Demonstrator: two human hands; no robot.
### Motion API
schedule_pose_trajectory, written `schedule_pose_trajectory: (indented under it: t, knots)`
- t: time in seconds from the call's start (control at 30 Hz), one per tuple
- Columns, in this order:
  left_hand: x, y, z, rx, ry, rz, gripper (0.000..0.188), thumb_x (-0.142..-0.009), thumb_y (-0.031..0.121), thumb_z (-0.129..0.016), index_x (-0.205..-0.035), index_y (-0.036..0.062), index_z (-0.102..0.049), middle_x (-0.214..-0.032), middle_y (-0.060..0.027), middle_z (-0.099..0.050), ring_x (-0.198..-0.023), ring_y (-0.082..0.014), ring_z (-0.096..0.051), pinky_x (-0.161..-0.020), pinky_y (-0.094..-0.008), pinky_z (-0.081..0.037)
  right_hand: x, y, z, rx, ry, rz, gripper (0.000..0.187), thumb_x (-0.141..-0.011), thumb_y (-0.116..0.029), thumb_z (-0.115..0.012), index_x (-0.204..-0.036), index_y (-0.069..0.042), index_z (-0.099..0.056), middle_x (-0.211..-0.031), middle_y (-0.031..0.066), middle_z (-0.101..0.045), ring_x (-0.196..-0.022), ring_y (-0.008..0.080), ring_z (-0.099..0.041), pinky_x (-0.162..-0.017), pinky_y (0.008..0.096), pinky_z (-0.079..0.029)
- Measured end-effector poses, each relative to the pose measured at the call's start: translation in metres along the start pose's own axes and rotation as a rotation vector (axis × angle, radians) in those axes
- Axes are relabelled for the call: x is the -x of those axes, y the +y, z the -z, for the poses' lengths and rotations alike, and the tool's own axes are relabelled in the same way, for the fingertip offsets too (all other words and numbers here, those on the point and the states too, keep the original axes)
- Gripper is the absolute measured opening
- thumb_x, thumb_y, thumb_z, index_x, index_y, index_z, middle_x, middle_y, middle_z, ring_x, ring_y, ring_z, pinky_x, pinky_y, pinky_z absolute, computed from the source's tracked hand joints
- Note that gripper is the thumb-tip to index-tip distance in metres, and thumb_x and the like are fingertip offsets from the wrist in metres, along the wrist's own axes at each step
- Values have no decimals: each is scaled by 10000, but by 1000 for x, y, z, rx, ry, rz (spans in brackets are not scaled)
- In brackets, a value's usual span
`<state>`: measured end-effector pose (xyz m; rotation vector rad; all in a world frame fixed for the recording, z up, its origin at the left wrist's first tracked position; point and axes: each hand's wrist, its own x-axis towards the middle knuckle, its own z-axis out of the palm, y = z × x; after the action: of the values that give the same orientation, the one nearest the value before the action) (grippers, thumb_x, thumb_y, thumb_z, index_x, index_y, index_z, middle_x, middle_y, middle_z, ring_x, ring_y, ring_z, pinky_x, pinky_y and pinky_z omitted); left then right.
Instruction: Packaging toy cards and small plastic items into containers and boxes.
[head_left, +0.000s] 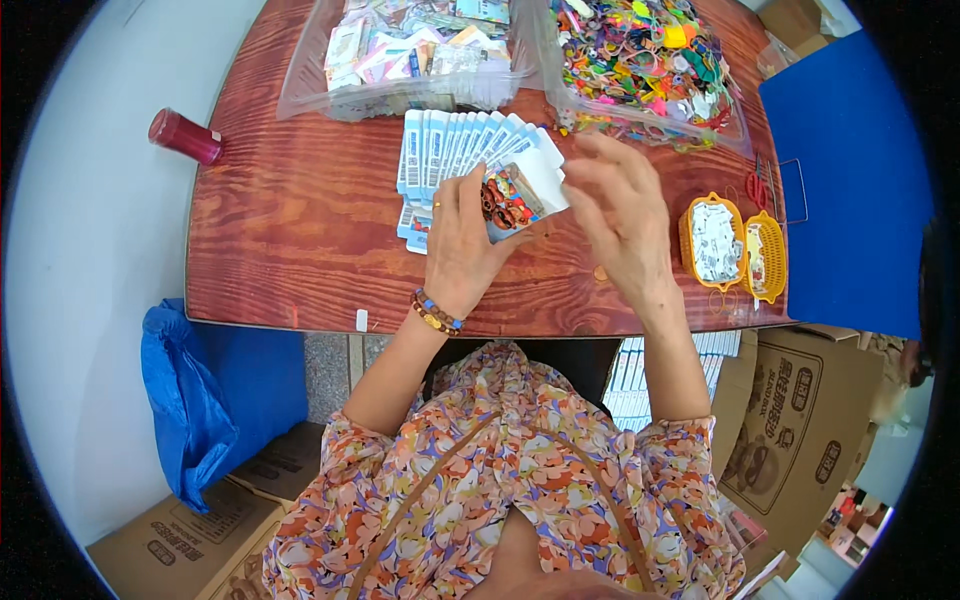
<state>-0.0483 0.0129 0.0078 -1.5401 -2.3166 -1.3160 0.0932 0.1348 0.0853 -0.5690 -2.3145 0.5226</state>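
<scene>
My left hand [462,250] grips a small printed carton [517,198] with a colourful picture on its front and a white flap at its upper right edge. Just right of that flap, my right hand [628,215] is raised with its fingers apart and nothing visible in them. A fanned row of light blue and white cartons [440,150] with barcodes lies on the table behind and left of my left hand. A few more of these cartons stick out below the fan.
On the red-brown wooden table [290,240], a clear bin [400,100] of small packets and another bin [650,125] of colourful trinkets stand at the back. Two yellow baskets [764,285] of small slips and red-handled scissors [757,190] are at right. A red cylinder [187,137] lies far left.
</scene>
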Motion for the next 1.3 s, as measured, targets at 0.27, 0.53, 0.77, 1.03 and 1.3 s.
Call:
schedule_pose_trajectory:
  t: [0.27,0.53,0.77,1.03,1.3]
  knots:
    - [0,-2,-5,81,-90,53,834,-674,227,-884,-1348,6,-445,-1146,-179,-537,-1073,-366,-537,-908,-448,-464,-5,43,-4,-156,-180,7,242,-889,-104,-662,-1119,-43,-704,-1347,154,-585,-1303,309,-503,-1089,435,-389]
    - [6,6,-10,238,-240,90,890,-691,217,-882,-1411,14,-400,-1213,-181,-509,-1127,-353,-516,-969,-429,-444,-128,162,13,586,-395,-266,214,-866,-210,-636,-1004,-69,-719,-957,136,-713,-903,282,-694,-746,429,-541]
    - [5,-1,-2,315,-288,198,902,-694,185,-889,-1430,20,-394,-1245,-170,-518,-1157,-323,-532,-994,-408,-446,-139,180,-2,508,-475,-352,204,-832,-226,-637,-964,-100,-729,-874,130,-724,-818,293,-700,-703,426,-538]
    - [-29,1,-24,251,-272,116,883,-709,231,-881,-1414,8,-399,-1228,-185,-516,-1140,-353,-531,-977,-417,-448,-119,175,37,-341,-356,-373,205,-841,-130,-693,-1005,-11,-722,-757,95,-697,-653,132,-654,-623,313,-508]
    - [-40,9,-40,121,-156,10,858,-686,194,-877,-1384,6,-416,-1177,-198,-511,-1093,-382,-522,-935,-445,-458,-77,59,30,-106,-582,-79,130,-887,-115,-684,-979,-26,-711,-795,54,-698,-651,97,-629,-577,251,-474]
